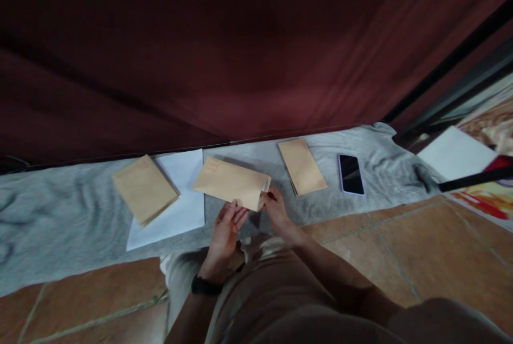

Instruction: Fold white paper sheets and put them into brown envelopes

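A brown paper envelope is held at a slant over the grey cloth in front of me. My left hand grips its lower edge, thumb on top and the other fingers beneath. At the envelope's right end, my right hand has its fingers pinched together by the opening. There a narrow edge of white paper shows, and the fingertips appear closed on it; the rest of the paper is hidden. A stack of brown envelopes lies to the left, partly over white sheets. Another small envelope stack lies to the right.
A phone with a dark screen rests on the grey cloth at the right. Behind the cloth rises a dark red panel. A white sheet is beyond a black bar at far right. Tiled floor runs below.
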Motion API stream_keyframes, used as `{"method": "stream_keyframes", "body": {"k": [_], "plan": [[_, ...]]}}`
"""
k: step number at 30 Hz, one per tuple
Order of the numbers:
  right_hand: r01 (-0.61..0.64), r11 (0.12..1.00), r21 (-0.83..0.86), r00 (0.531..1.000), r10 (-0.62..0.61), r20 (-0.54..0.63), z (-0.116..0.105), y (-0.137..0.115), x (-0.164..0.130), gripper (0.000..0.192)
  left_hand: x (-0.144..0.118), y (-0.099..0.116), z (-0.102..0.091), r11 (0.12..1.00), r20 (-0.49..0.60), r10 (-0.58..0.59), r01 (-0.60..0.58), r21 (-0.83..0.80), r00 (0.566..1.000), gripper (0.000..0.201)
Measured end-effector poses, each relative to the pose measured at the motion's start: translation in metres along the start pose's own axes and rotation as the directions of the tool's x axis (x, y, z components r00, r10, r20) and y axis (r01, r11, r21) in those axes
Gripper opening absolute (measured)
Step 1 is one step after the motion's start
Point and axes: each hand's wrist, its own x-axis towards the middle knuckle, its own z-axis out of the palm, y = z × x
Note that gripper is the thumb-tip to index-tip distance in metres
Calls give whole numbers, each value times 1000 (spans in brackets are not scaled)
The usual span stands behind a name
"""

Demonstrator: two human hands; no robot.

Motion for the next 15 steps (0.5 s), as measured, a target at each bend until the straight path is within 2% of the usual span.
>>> {"method": "stream_keyframes", "body": {"k": [2, 6, 10, 15], "plan": [[7, 999, 48, 999, -4, -44, 4, -2, -8, 28, -2, -1, 13, 998, 38, -43, 45, -54, 998, 39], [10, 989, 148, 996, 3, -89, 6, -11, -19, 26, 1, -7, 28, 998, 26, -34, 35, -49, 999, 36], [-36, 986, 163, 998, 44, -47, 2, -20, -20, 24, 8, -10, 26, 997, 26, -55, 56, -52, 998, 38], [-114, 987, 116, 993, 111, 34, -3, -23, -19, 25, 10, -3, 19, 999, 64, -35, 36, -13, 997, 49]]}}
